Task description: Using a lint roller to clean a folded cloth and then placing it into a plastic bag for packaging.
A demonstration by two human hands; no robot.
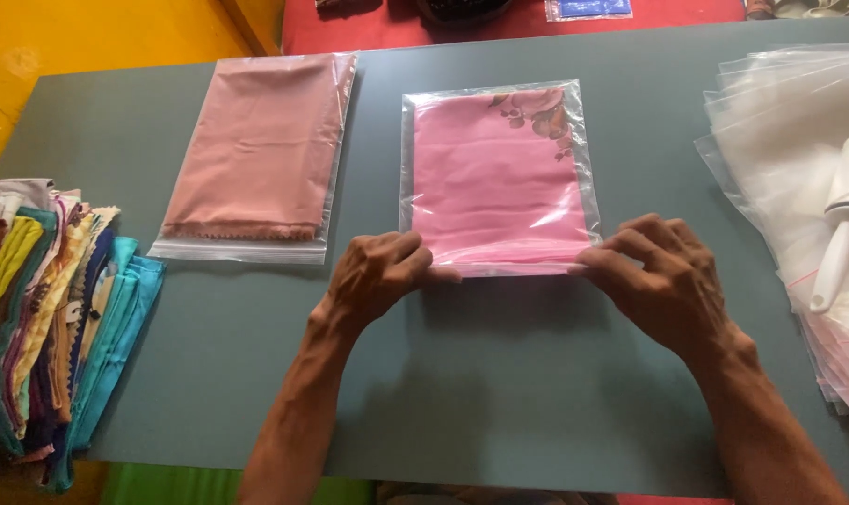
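Pink bagged cloth: left hand and right hand fingers pinch its near edge.

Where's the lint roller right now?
In the head view, the lint roller lies at the far right of the table, on the stack of empty bags, beyond the right hand.

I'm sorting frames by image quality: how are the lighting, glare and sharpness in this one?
Head view: soft, even light; faint shadows lie on the grey table under both forearms. Glare streaks the clear bag around the pink cloth and whitens the stack of empty bags at right. Left hand and right hand look sharp, without motion blur; table edges bow slightly.
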